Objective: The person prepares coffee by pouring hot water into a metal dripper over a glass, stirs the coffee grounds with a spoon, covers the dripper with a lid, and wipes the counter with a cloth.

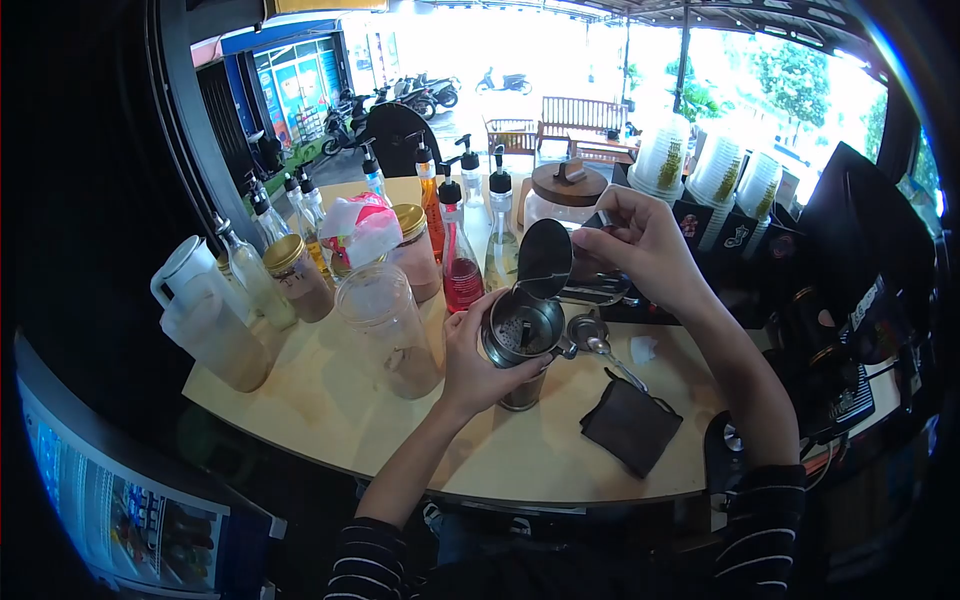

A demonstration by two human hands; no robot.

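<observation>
My left hand is wrapped round a shiny metal cup with a side handle, seen from above. Some liquid with pale specks or bubbles shows inside the cup. Above it, my right hand grips a dark metal pitcher, tilted with its mouth over the cup. Whether liquid is flowing from the pitcher, I cannot tell. Just right of the cup lie a small round metal strainer-like piece and a spoon. A folded dark cloth lies nearer to me.
An empty-looking clear jar, a red syrup pump bottle, several other bottles, lidded jars and a plastic pitcher stand on the wooden table. Stacked plastic cups rise at the back right, beside dark equipment.
</observation>
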